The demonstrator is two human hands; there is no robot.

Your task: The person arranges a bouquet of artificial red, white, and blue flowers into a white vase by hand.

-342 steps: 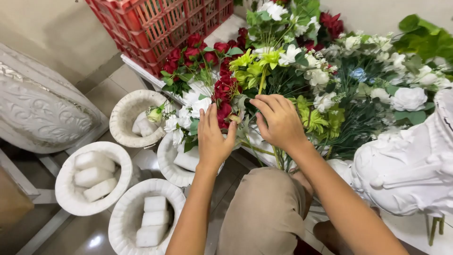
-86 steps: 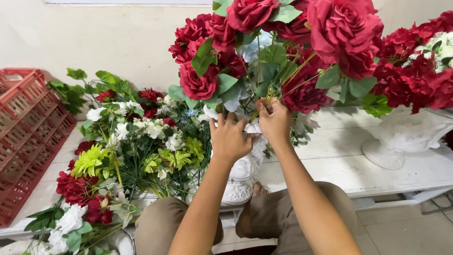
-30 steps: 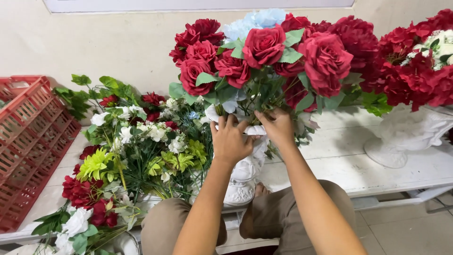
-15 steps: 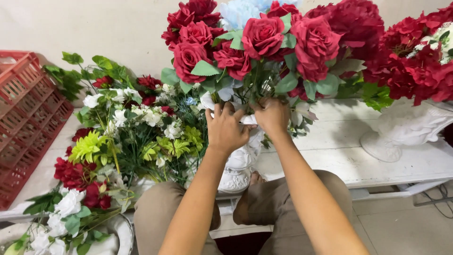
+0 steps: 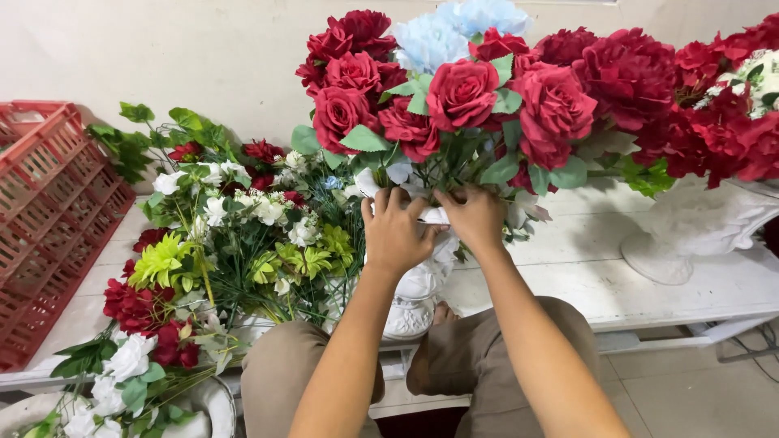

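Left hand: the person's left hand [image 5: 393, 230] is pressed, fingers spread, against the base of the red rose bunch [image 5: 454, 97], at the mouth of the white vase [image 5: 415, 294]; it rests on the stems rather than closing round them.
Right hand: the right hand [image 5: 473, 217] lies just beside the left, its fingers curled over the stems at the same spot; how firmly it pinches them cannot be told.
Red rose bunch: upright in the white vase, near the middle of the scene, its heads spreading above both hands; pale blue blooms [image 5: 454, 31] show at the far top of it.
White vase: stands on the white bench [image 5: 617, 284], directly before the person's knees [image 5: 284, 361], and is mostly hidden by the forearms.
Mixed flowers: a loose mass of white, red and yellow-green flowers [image 5: 219, 259] lies on the bench to the left of the vase.
Red crate: a red plastic crate [image 5: 49, 219] leans at the far left.
Second arrangement: another white urn [image 5: 690, 227] with dark red flowers stands at the right, well apart from the hands.
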